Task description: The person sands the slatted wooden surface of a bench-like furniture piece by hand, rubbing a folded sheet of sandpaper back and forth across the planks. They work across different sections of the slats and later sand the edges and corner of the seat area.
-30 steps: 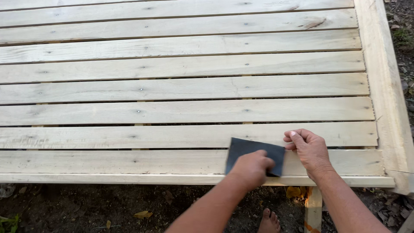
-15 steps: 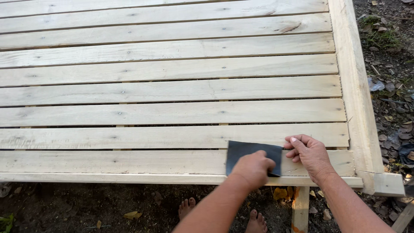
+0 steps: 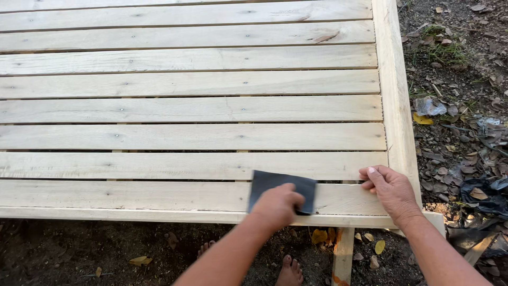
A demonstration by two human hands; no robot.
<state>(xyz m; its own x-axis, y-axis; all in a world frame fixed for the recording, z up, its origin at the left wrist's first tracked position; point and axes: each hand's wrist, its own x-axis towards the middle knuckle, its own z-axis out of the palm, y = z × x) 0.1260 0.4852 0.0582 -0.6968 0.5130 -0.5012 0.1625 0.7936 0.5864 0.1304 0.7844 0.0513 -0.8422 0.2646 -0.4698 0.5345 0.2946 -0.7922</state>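
Sandpaper sheet (image 3: 280, 186), dark grey, lies flat on the nearest slat (image 3: 159, 195) of a pale wooden slatted platform (image 3: 211, 106), toward the 5 o'clock part of the view. Its long axis runs 9-to-3, parallel with the slat's grain.

Left hand (image 3: 276, 205) sits on the sheet's near edge, knuckles up, fingers curled down and pressed onto the paper; fingertips are hidden under the hand, so I cannot tell whether they pinch the edge or only press. From this hand the exposed part of the sheet extends toward 12 o'clock and a little to 3 and 9 on both sides. This is the nearer hand: it is in contact, directly on top.

Right hand (image 3: 390, 191) lies at 3 o'clock of the sheet, just beside it but apart, with bare slat between. Fingers are loosely bent, tips on the slat's far edge and gap, palm down near the platform's side rail (image 3: 394, 106). It holds nothing; it appears to brace against the wood.

Below the front edge: a wooden leg (image 3: 343, 257) at 6 o'clock of the right hand, bare toes (image 3: 291, 270) on dark soil, some yellow leaves (image 3: 323, 235). Littered ground (image 3: 460, 116) with dry leaves and scraps runs along the 3 o'clock side.
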